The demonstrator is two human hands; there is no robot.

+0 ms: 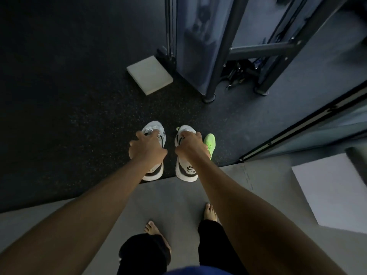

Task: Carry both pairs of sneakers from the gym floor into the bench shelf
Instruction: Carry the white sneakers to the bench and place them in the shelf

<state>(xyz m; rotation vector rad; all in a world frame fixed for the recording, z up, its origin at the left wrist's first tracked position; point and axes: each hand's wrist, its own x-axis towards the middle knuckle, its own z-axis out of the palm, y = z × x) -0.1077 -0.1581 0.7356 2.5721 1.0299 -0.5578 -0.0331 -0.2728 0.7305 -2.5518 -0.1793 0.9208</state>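
Observation:
Two white sneakers with black trim stand side by side on the dark speckled gym floor, heels toward me. My left hand [147, 148] is closed over the opening of the left white sneaker [155, 129]. My right hand [189, 144] grips the top of the right white sneaker [185, 171]. A neon green sneaker [210, 141] lies just right of the right white one, mostly hidden behind my right hand. Any second green sneaker is out of sight. No bench shelf is in view.
A grey mat [178, 195] under my bare feet meets the dark floor at the sneakers' heels. A pale foam block [150, 75] lies ahead beside a black gym machine frame [224, 56]. A sliding door track [297, 126] runs at right, with a white slab [333, 191] below it.

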